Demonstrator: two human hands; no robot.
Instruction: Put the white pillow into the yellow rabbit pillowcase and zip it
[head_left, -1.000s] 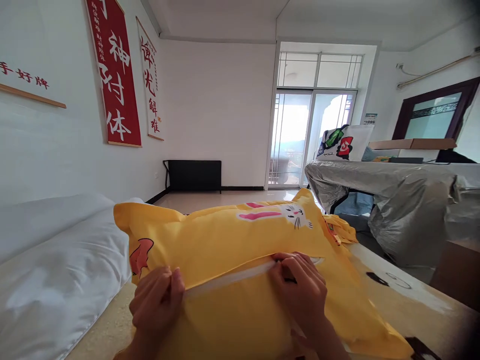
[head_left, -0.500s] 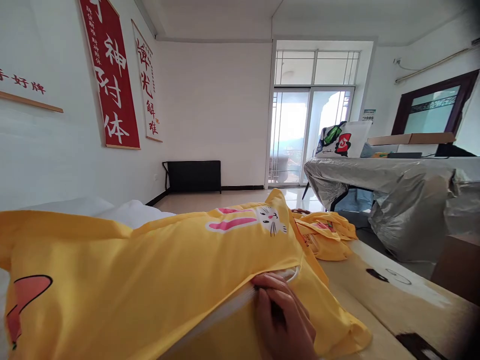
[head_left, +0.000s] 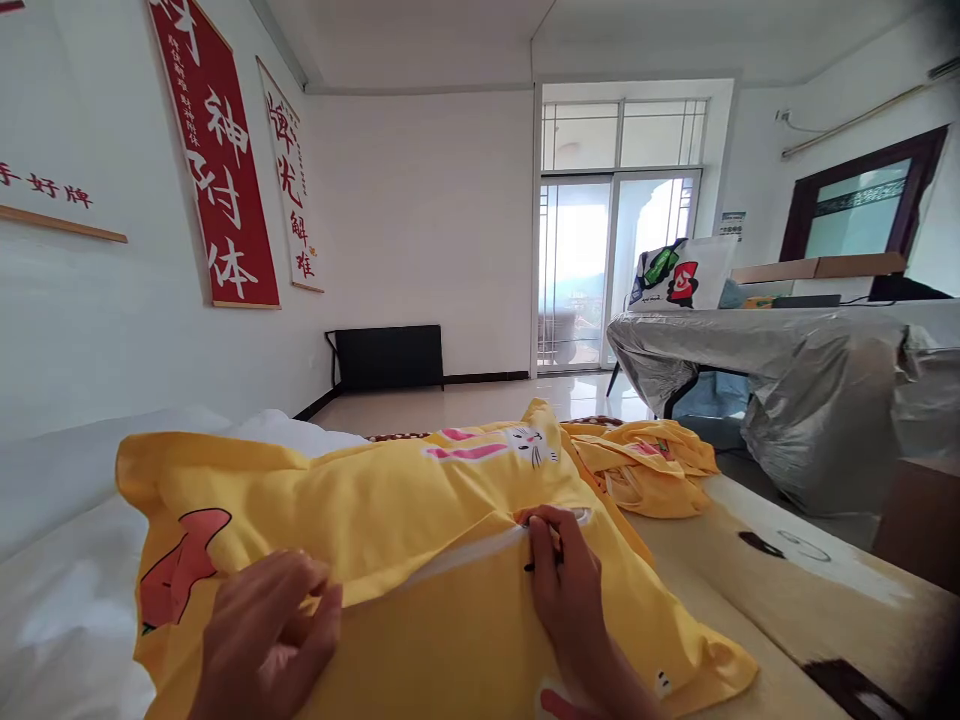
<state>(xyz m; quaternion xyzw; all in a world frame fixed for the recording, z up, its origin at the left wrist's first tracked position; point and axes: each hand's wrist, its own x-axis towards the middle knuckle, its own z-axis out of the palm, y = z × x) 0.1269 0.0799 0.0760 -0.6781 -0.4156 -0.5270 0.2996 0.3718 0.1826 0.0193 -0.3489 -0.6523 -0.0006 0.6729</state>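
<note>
A plump yellow pillowcase (head_left: 420, 500) printed with a rabbit and a carrot lies before me. Along its opening a flap edge runs across the middle, with a white strip (head_left: 472, 553) showing beneath it. My right hand (head_left: 566, 575) pinches the edge near the right end of this opening, fingers closed; a small dark bit shows beside the fingertips. On the left, my left hand (head_left: 270, 635) is curled at the flap's edge, thumb and forefinger closed on the fabric. The exact grip there is partly hidden.
More yellow fabric (head_left: 660, 465) lies bunched behind the pillowcase on the right, over a beige surface (head_left: 750, 590) with dark prints. White bedding (head_left: 67, 570) spreads at the left. Farther back stands a table with a silvery cover (head_left: 817, 400), bearing boxes and a bag.
My left hand has come into view at the flap. The pillowcase's left end has moved right and sits lower, and my right hand is slightly higher, still at the opening.
</note>
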